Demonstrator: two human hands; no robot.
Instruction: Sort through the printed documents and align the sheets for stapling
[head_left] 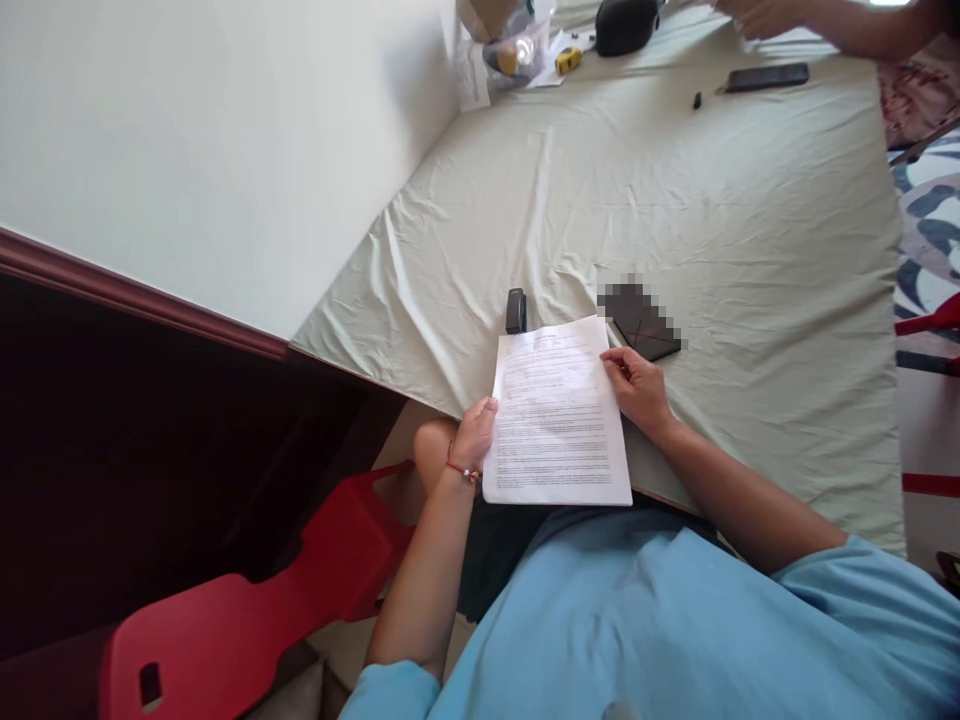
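Note:
Printed sheets of paper lie tilted over the table's near edge, their lower part above my lap. My left hand is closed on their left edge, thumb on top, with a red bracelet at the wrist. At the upper right edge, my right hand pinches the paper between thumb and fingertips. Just beyond the top left corner stands a black stapler. A flat dark item, partly pixelated, rests on the cloth beyond my right hand.
A pale green cloth covers the table. Toward the back are a clear plastic tub, yellow tape measure, black case and phone. Another person's hand is at top right. A red chair stands left.

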